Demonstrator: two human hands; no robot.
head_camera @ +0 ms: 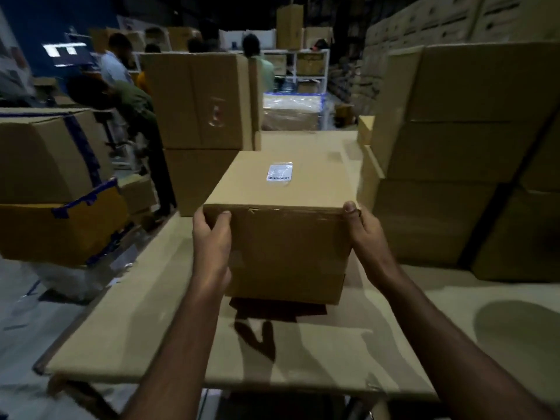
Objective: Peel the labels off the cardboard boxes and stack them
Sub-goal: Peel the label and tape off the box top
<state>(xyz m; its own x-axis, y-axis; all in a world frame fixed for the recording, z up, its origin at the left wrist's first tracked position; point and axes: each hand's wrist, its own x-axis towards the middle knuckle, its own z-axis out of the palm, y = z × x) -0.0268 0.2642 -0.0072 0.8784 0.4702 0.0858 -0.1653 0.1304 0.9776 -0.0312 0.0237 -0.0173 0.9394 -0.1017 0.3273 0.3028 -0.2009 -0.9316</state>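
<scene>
Now both hands grip one box (281, 234): left hand (212, 237), right hand (362, 230), label (279, 172) on top, above the desk (145, 338).

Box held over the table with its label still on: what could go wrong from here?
1. Both hands, left and right, grip only the near corners of the box, so its far end may dip or slip.
2. The label is unpeeled; stacking now would likely bury it.
3. The stack stands close on the right and could get bumped.
</scene>
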